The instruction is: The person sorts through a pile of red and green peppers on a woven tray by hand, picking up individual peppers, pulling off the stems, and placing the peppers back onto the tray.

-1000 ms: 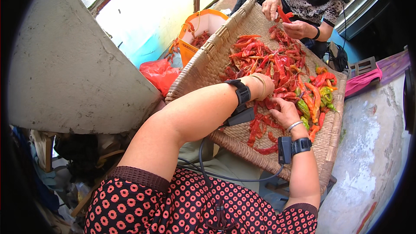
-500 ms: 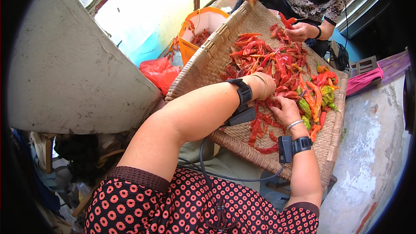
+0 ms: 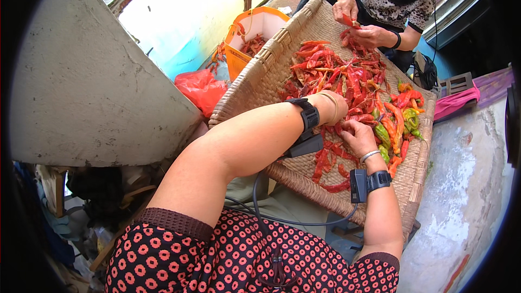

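The clearest change is across the shallow tan tray of woven cane (image 3: pixel 304 189): half a second ago the co-worker's right hand (image 3: pixel 345 8) was out over the tray's far corner, well apart from the co-worker's left hand (image 3: pixel 374 37); now these 2 hands have met again around a shiny red pepper (image 3: pixel 349 20), near the far end of the loose heap of wrinkled red peppers (image 3: pixel 355 78).

On the near side little has shifted; the person's left hand (image 3: pixel 337 107), with a thin yellowish bangle at its wrist, is bent over the near edge of the heap, and the person's right hand (image 3: pixel 359 137), with a silver-coloured bangle, is just beside it, thumb and fingers curled inward among the red peppers. The left fingers are hidden behind the hand itself and the right fingertips are small and partly covered, so I cannot tell whether either is clamped on a pepper or merely touching.

For the work in hand, this suggests steady close handling at 1 spot rather than a reach elsewhere; the heap keeps much the same shape, the plump orange pepper (image 3: pixel 399 122) lies to its right beside green ones, and a few flattened red peppers (image 3: pixel 337 187) lie nearer the tray's front rim.
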A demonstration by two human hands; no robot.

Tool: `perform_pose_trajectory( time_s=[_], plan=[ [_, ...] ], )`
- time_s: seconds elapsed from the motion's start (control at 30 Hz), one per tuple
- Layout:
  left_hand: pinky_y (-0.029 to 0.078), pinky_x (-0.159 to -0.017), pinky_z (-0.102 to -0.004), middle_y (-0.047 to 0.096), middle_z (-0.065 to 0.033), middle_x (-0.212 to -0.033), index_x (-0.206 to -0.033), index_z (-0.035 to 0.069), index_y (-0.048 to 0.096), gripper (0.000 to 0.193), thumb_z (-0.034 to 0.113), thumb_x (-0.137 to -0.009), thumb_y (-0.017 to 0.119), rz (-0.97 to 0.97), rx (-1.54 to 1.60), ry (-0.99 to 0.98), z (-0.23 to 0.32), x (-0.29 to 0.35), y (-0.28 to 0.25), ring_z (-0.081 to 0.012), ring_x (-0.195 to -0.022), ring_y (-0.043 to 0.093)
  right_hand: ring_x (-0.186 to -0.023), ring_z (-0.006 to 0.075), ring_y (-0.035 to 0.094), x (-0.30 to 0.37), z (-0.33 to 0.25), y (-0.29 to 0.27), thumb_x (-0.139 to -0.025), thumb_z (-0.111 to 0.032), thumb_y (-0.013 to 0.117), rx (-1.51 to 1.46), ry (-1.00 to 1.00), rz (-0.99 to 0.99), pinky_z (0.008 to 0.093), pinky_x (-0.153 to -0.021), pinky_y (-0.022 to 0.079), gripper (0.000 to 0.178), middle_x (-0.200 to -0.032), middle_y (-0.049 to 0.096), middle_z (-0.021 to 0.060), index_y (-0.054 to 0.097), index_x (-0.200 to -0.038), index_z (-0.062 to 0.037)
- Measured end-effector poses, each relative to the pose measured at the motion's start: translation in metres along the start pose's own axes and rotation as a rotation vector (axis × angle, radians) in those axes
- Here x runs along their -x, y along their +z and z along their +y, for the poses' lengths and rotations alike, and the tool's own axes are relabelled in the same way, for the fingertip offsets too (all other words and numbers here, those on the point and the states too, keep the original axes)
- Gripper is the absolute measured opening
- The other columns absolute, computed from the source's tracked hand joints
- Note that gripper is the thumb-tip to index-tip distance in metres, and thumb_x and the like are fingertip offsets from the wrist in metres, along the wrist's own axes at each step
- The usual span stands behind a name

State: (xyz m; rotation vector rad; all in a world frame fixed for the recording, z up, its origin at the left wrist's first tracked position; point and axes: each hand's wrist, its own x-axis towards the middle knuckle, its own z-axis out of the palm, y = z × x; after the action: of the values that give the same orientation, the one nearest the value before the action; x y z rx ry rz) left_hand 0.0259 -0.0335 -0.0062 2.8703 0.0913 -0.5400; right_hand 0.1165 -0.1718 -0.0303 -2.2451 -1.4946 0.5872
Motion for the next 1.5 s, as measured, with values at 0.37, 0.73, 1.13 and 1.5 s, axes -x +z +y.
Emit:
perform_pose_trajectory(
  time_s=[0.37,0.73,1.13,1.5],
  plan=[
    [0.047,-0.068,-0.0335,0.061,-0.0126,-0.086,-0.087,0.006,0.062,0.024,0.022,-0.069,0.059,0.021,-0.022,0.001,0.002,0.002,-0.001,-0.0256,-0.082,0.059,-0.065,0.0231,0.057,-0.002,0.005,0.003,-0.068,-0.014,0.061,0.003,-0.036,0.025,0.0308,-0.062,0.045,0.017,-0.071,0.058,0.0122,0.059,-0.082,-0.0049],
    [0.046,-0.069,-0.0334,0.061,-0.0128,-0.087,-0.089,0.006,0.062,0.025,0.022,-0.069,0.058,0.01,-0.007,-0.013,0.003,0.003,-0.003,-0.0258,-0.083,0.058,-0.068,0.0237,0.058,-0.001,0.003,0.002,-0.069,-0.015,0.061,0.009,-0.043,0.033,0.031,-0.065,0.045,0.017,-0.074,0.06,0.0128,0.06,-0.082,-0.0048],
    [0.047,-0.066,-0.0333,0.061,-0.0114,-0.089,-0.088,0.006,0.064,0.024,0.013,-0.065,0.062,-0.024,-0.03,-0.006,0.0,-0.006,0.003,-0.0239,-0.081,0.059,-0.065,0.0253,0.057,0.0,-0.002,-0.004,-0.065,-0.017,0.063,0.097,-0.038,-0.049,0.0328,-0.062,0.045,0.019,-0.07,0.059,0.0121,0.058,-0.08,-0.0054],
    [0.046,-0.067,-0.0337,0.061,-0.0105,-0.08,-0.083,0.012,0.063,0.021,0.021,-0.064,0.059,0.177,0.293,0.123,0.0,-0.002,0.003,-0.0253,-0.076,0.058,-0.058,0.0182,0.056,0.0,0.002,-0.01,-0.063,-0.008,0.059,-0.093,0.011,0.045,0.0284,-0.057,0.044,0.012,-0.064,0.057,0.0095,0.055,-0.073,-0.0027]
  ],
)
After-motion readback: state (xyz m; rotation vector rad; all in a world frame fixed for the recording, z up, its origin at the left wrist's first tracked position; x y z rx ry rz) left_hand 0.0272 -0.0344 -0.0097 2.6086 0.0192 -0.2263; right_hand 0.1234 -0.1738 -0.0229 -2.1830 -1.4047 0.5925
